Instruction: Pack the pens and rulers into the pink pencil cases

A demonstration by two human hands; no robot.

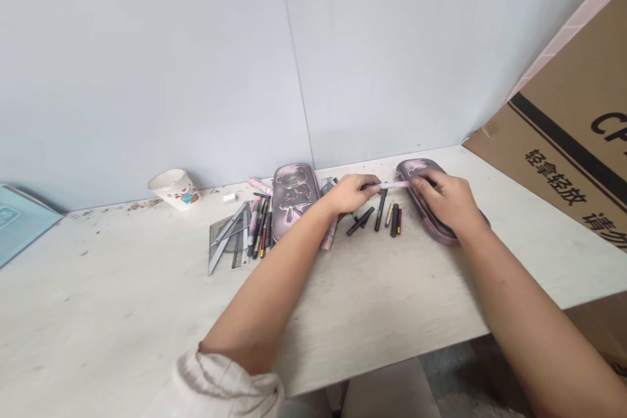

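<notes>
Both my hands hold one thin pink pen [394,185] level above the white table [147,313]. My left hand [350,192] pinches its left end. My right hand [443,197] grips its right end and covers part of a pink pencil case [409,170]. A second pink pencil case [292,197] with a dark figure print lies left of my left hand. Several dark pens [386,214] lie loose on the table under the held pen.
Rulers and several pens [245,232] lie left of the printed case. A paper cup [175,188] stands near the wall. A large cardboard box [573,144] fills the right side. A teal box [19,219] sits at the far left.
</notes>
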